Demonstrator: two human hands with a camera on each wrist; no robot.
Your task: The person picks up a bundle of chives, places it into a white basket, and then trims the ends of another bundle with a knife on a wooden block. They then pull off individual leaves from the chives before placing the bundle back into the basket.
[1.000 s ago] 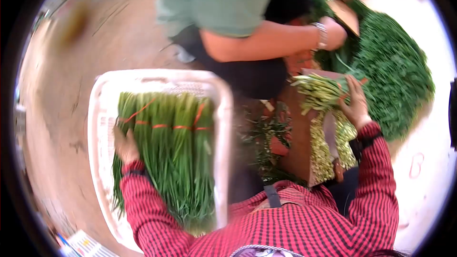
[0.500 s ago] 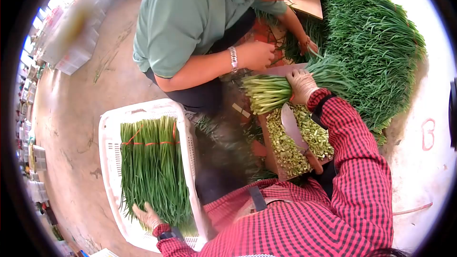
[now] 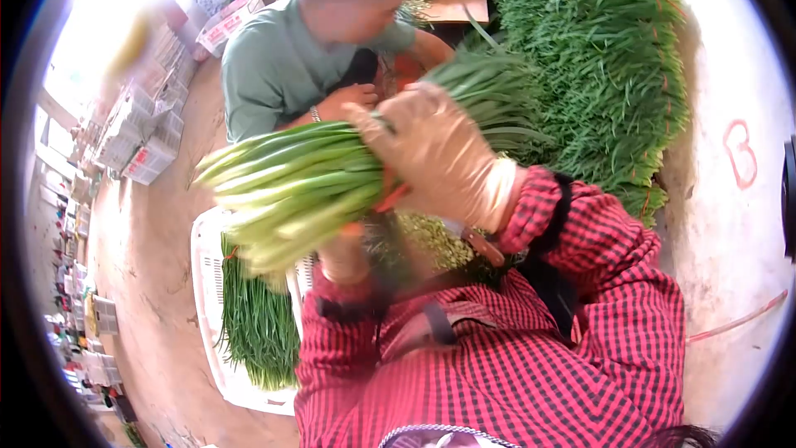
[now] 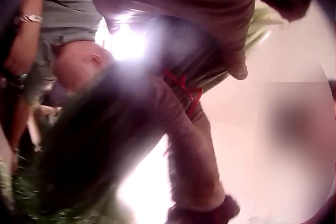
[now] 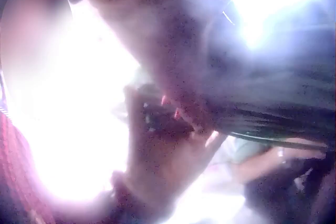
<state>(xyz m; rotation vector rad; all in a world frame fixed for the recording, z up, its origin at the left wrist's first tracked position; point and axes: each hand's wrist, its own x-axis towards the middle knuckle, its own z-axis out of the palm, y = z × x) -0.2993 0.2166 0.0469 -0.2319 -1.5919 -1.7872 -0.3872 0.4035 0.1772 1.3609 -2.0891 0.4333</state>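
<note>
Greens (image 3: 298, 174) in one tied bunch are held up in front of the checked shirt (image 3: 497, 357), with chopped pieces (image 3: 439, 241) and a knife handle (image 3: 482, 246) showing beyond and lower down. The right hand (image 3: 439, 158) grips them from above, close to the red tie (image 3: 392, 198). The left hand (image 3: 344, 259) is beneath the bunch; its fingers are hidden there, so I cannot tell whether it grips or merely supports. The load should be light for its length yet unwieldy: the leaves (image 3: 489, 87) look limp and liable to crease, while the pale stem ends (image 3: 257, 216) look stiffer. Smooth stalks could slide past one another, especially if damp. The best hold is probably at the tie, where they are packed tightest, firm enough to prevent slipping but gentle enough not to bruise, with a palm under the stems.
</note>
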